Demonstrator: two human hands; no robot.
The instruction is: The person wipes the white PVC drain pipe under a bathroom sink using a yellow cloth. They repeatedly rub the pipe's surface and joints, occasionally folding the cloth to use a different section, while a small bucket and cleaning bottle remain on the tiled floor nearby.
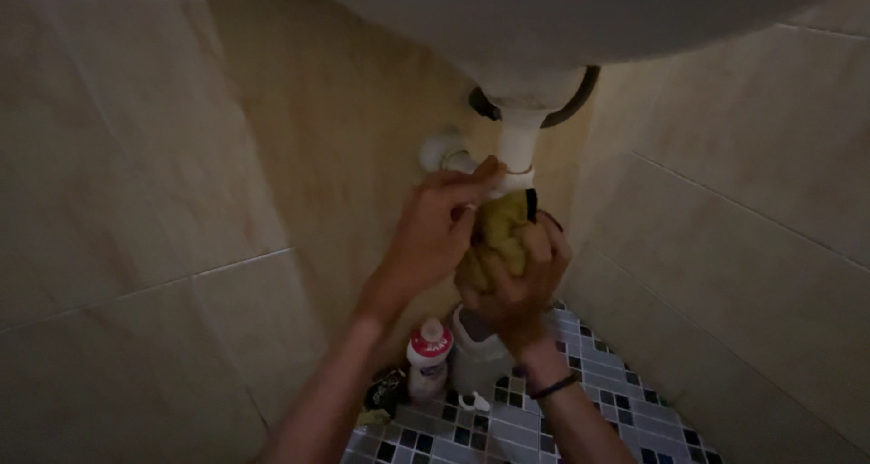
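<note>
While the left hand (435, 233) pinches the white plastic drain pipe (518, 147) under the basin, the right hand (521, 278) grips a yellow sponge (500, 233) closed against it; scrubbing seems underway, needing firm strokes next.

1. White plastic drain pipe (518, 142) hangs under the pale ceramic basin (562, 15).
2. Yellow sponge cloth (500, 237) wraps the pipe's lower part, between left hand (433, 233) and right hand (521, 287).
3. Red-capped white bottle (428, 355) stands on the mosaic tile floor (580, 410) below the hands.
</note>
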